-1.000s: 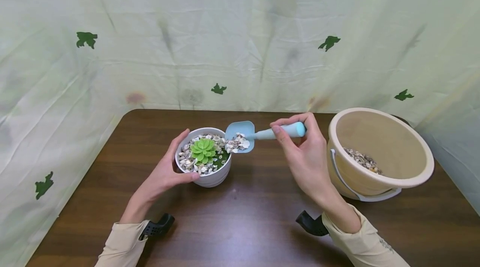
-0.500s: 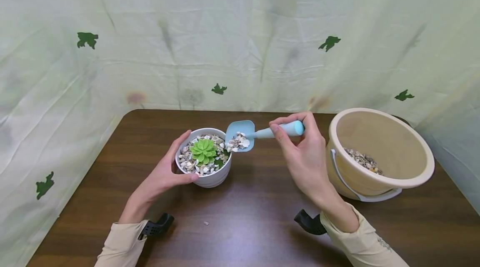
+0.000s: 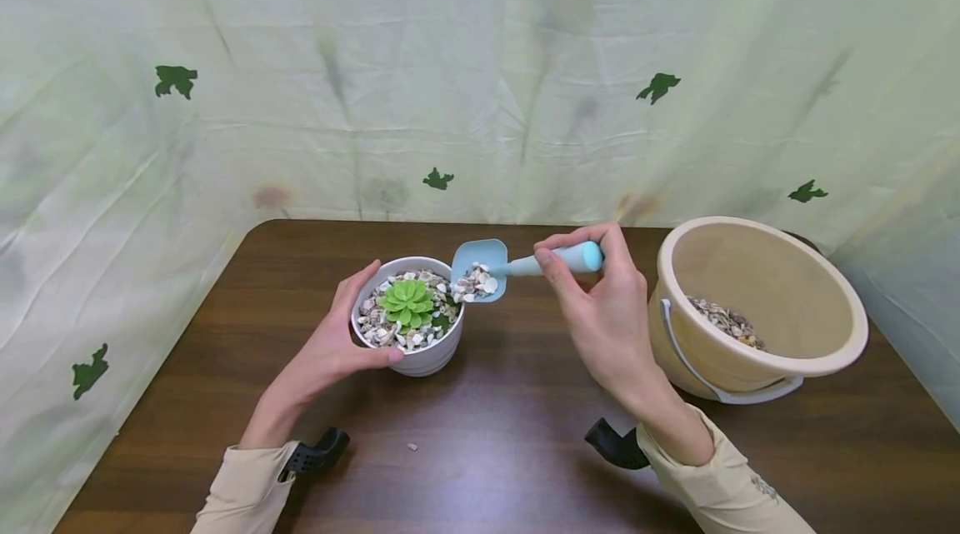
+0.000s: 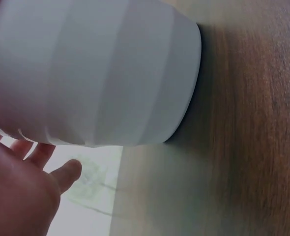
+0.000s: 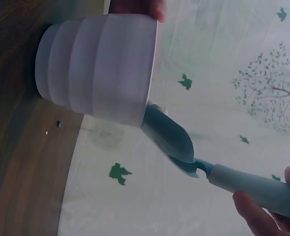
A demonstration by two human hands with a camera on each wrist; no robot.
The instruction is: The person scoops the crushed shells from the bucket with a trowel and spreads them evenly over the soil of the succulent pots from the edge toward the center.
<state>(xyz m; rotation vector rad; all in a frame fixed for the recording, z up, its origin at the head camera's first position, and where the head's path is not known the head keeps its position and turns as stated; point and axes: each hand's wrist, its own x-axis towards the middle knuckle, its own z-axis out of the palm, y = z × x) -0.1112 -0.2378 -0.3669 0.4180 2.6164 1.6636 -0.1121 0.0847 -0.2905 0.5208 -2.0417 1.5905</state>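
A white ribbed flower pot [image 3: 431, 361] stands on the table, holding a green succulent [image 3: 407, 303] among pale gravel-like bits [image 3: 375, 326]. My left hand [image 3: 330, 346] grips the pot by its left side, thumb at the front rim and fingers behind. In my right hand [image 3: 611, 321], thumb and fingers pinch the handle of a light blue hand trowel [image 3: 555, 261]. The blade carries a small heap of pale bits [image 3: 475, 284] and its tip meets the pot's right rim. From the right wrist view, the trowel blade [image 5: 167, 135] slopes up to the pot's rim.
A beige bucket [image 3: 675, 342] with a grey handle stands at the right, with more bits [image 3: 726, 322] at its bottom. One small pale bit [image 3: 412, 446] lies on the brown table [image 3: 510, 434] near the front. A leaf-patterned cloth [image 3: 480, 101] hangs behind the table.
The trowel and right hand have shifted slightly left and up. More bits cover the dark patch at the pot's right, and one small bit has appeared on the table.
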